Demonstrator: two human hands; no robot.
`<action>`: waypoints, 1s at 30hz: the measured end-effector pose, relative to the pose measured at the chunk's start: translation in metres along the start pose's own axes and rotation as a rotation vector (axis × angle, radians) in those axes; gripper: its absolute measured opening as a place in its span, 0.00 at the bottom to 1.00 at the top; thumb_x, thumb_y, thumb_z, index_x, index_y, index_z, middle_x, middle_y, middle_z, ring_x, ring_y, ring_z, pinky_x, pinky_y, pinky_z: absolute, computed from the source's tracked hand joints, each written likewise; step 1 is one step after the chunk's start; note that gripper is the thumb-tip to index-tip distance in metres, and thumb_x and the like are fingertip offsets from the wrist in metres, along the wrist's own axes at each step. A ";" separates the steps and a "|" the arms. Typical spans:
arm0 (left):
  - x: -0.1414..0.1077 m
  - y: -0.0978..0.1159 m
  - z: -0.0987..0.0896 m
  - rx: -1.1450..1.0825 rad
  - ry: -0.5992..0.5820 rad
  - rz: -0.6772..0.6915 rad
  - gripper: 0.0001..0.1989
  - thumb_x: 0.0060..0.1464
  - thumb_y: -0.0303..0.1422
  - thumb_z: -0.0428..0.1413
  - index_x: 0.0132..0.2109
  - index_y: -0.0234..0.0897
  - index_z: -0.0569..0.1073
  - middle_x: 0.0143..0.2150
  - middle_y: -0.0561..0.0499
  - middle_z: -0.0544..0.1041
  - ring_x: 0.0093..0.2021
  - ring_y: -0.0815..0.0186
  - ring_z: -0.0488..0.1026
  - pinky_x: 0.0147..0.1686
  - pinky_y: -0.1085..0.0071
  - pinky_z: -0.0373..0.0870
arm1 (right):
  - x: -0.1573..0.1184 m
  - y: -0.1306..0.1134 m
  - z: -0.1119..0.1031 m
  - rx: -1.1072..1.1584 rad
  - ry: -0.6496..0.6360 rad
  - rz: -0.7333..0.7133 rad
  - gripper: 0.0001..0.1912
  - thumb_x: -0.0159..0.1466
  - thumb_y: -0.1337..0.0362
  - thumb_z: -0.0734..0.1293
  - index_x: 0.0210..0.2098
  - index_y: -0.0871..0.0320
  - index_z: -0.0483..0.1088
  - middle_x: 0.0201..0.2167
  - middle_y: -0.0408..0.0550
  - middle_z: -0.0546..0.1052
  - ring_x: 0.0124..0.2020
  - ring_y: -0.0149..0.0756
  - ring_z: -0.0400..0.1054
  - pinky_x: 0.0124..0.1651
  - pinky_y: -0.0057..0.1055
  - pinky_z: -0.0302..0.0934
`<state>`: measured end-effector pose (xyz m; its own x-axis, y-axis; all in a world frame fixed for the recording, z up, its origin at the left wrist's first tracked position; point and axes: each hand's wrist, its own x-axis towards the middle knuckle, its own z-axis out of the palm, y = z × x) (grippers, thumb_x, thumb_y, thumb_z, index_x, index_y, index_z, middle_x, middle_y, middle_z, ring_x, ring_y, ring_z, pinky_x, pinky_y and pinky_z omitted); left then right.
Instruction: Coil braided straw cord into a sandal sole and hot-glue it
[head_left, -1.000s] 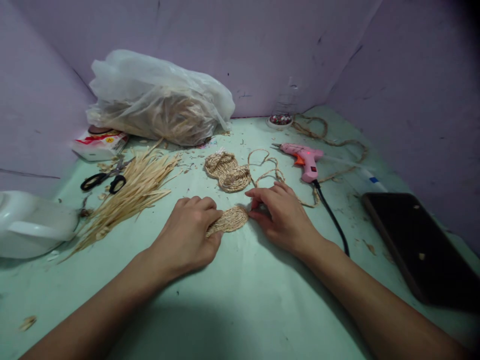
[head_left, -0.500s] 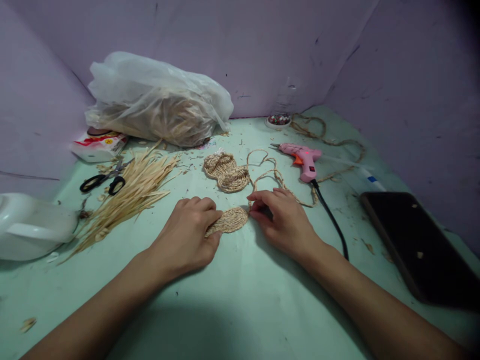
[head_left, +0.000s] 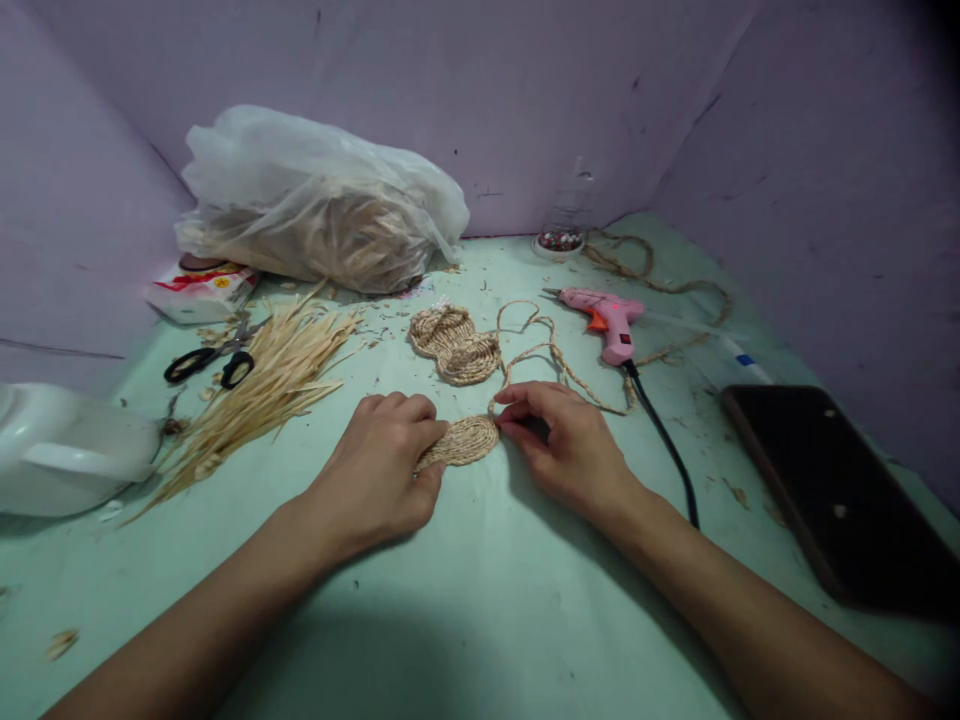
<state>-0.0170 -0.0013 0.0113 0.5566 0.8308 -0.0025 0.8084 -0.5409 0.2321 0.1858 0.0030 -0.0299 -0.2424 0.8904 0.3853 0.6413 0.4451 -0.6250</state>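
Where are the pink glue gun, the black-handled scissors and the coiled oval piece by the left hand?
Pink glue gun (head_left: 618, 335): head view, on its handle.
Black-handled scissors (head_left: 193, 362): head view, near the left handle loop.
Coiled oval piece (head_left: 472, 440): head view, on its exposed coils.

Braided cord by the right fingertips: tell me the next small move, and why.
I'd lay the braided cord snugly along the flat coiled piece's rounded end with the right hand. The right fingertips are at that edge, where the cord leads away into loose loops, and the left hand steadies the other end.
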 end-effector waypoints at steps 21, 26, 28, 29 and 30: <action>-0.008 -0.038 -0.036 -0.052 -0.162 -0.082 0.19 0.45 0.36 0.56 0.46 0.40 0.74 0.44 0.46 0.74 0.45 0.56 0.70 0.43 0.63 0.64 | 0.002 -0.028 0.009 -0.119 -0.104 -0.250 0.22 0.56 0.67 0.66 0.50 0.58 0.61 0.43 0.52 0.75 0.44 0.45 0.65 0.52 0.50 0.55; -0.010 -0.040 -0.026 -0.040 -0.161 -0.075 0.17 0.44 0.38 0.56 0.44 0.42 0.75 0.42 0.47 0.75 0.42 0.56 0.71 0.39 0.62 0.62 | 0.007 -0.031 0.020 -0.111 -0.250 -0.185 0.27 0.56 0.68 0.66 0.55 0.58 0.57 0.43 0.51 0.76 0.44 0.45 0.65 0.46 0.45 0.60; -0.009 -0.040 -0.025 -0.051 -0.160 -0.085 0.16 0.45 0.39 0.56 0.43 0.42 0.75 0.41 0.47 0.75 0.41 0.56 0.71 0.40 0.62 0.62 | 0.007 -0.030 0.022 -0.073 -0.278 -0.150 0.28 0.57 0.69 0.66 0.55 0.57 0.56 0.44 0.50 0.76 0.45 0.43 0.65 0.47 0.43 0.61; -0.009 -0.039 -0.026 -0.057 -0.149 -0.079 0.16 0.46 0.39 0.56 0.43 0.42 0.75 0.41 0.47 0.75 0.41 0.56 0.71 0.40 0.62 0.61 | 0.007 -0.030 0.023 -0.058 -0.284 -0.129 0.28 0.57 0.69 0.66 0.56 0.57 0.55 0.44 0.50 0.76 0.46 0.43 0.65 0.48 0.43 0.61; -0.009 -0.039 -0.027 -0.062 -0.135 -0.065 0.15 0.47 0.40 0.56 0.43 0.43 0.75 0.41 0.47 0.75 0.41 0.57 0.70 0.40 0.62 0.61 | 0.006 -0.030 0.023 -0.050 -0.286 -0.111 0.28 0.57 0.69 0.65 0.56 0.57 0.55 0.44 0.50 0.77 0.46 0.42 0.66 0.48 0.42 0.61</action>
<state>-0.0586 0.0153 0.0281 0.5272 0.8365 -0.1494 0.8328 -0.4737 0.2865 0.1480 -0.0026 -0.0242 -0.5033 0.8306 0.2383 0.6329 0.5421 -0.5528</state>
